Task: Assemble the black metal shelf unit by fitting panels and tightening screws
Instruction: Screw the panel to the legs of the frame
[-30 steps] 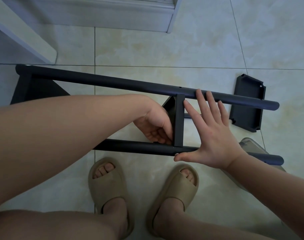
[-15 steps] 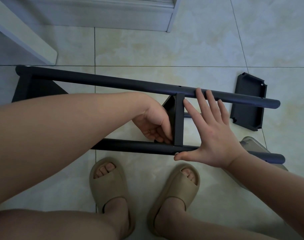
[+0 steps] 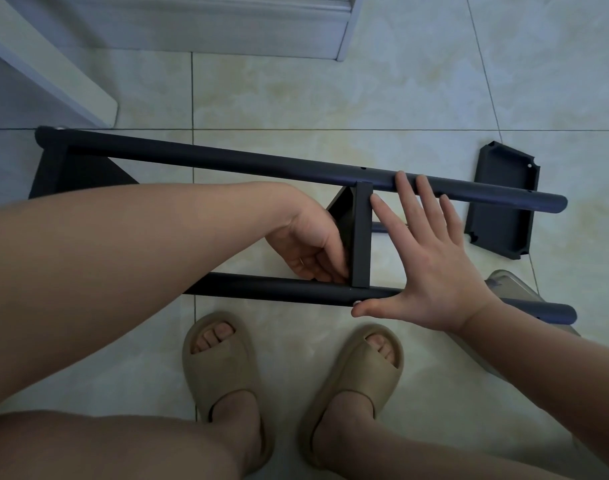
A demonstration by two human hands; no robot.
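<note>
Left hand (image 3: pixel 308 245) pinching middle panel (image 3: pixel 361 237), grip partly hidden; right hand (image 3: pixel 431 261) splayed flat; spare panel (image 3: pixel 500 206) beyond.

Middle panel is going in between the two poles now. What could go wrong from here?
1. The left hand has fingers tucked where the middle panel meets the near pole; they could get pinched.
2. The right hand only presses flat and open, so the far pole may slip off alignment.
</note>
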